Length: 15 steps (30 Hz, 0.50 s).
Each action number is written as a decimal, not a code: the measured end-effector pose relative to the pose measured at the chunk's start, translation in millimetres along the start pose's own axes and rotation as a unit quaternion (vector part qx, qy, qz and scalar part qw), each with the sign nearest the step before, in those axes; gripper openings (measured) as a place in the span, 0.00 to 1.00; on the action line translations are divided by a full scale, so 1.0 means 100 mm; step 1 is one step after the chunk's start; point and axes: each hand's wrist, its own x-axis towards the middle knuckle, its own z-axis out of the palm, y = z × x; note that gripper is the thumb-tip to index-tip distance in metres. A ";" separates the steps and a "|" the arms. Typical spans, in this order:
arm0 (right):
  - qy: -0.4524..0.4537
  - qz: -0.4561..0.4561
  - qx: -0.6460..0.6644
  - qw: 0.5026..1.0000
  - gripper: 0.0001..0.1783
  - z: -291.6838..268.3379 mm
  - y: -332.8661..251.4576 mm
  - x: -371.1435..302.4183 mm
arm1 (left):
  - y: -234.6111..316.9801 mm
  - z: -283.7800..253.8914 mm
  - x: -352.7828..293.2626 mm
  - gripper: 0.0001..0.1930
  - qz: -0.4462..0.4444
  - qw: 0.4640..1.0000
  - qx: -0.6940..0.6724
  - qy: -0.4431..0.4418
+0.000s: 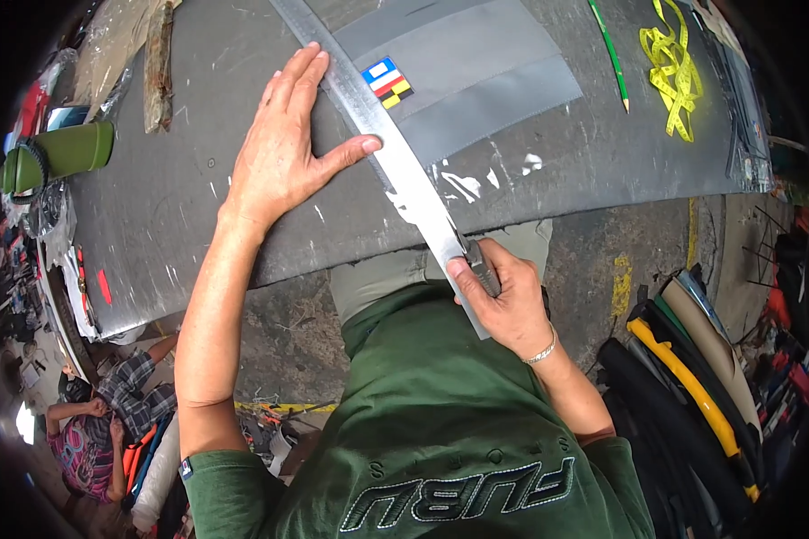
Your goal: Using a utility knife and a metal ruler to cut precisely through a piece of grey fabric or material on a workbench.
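A long metal ruler (366, 108) runs diagonally over the table and past its near edge. It lies along a grey fabric panel (476, 67), which has a stitched seam and a small multicoloured patch (387, 83). My left hand (283, 135) lies spread, with fingertips and thumb pressing on the ruler. At the table's near edge, my right hand (511, 296) is closed round a dark grey utility knife (484, 268), its thumb against the ruler's near end. The blade is not clearly visible.
The dark table (189, 207) bears a green pencil (611, 58), a yellow tape measure (674, 81), a wooden stick (158, 72) and a green bottle (72, 153). Rolls of material (692, 377) stand at lower right. Another person (90, 431) sits at lower left.
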 end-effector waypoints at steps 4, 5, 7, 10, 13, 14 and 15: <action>0.007 0.008 -0.002 1.000 0.14 -0.01 -0.01 -0.02 | 0.02 -0.01 0.00 0.58 -0.005 1.000 -0.018 -0.005; 0.007 0.005 -0.002 1.000 0.14 0.01 -0.03 -0.02 | 0.01 -0.01 -0.01 0.58 -0.002 1.000 -0.008 -0.006; 0.036 -0.037 -0.032 0.998 0.10 0.03 -0.05 -0.03 | 0.02 -0.02 -0.02 0.58 0.001 1.000 0.001 -0.007; 0.037 -0.071 -0.072 0.994 0.10 -0.01 -0.06 -0.03 | 0.04 -0.04 -0.02 0.53 -0.004 1.000 -0.018 -0.013; 0.039 -0.070 -0.064 0.995 0.10 0.01 -0.03 -0.02 | 0.03 -0.02 0.00 0.53 -0.002 1.000 -0.013 -0.011; 0.039 -0.069 -0.065 0.995 0.10 0.01 -0.03 -0.02 | 0.03 -0.03 0.00 0.55 -0.001 1.000 -0.012 -0.010; 0.039 -0.062 -0.059 0.996 0.10 0.01 -0.04 -0.02 | 0.03 -0.03 0.01 0.56 0.001 1.000 -0.012 -0.008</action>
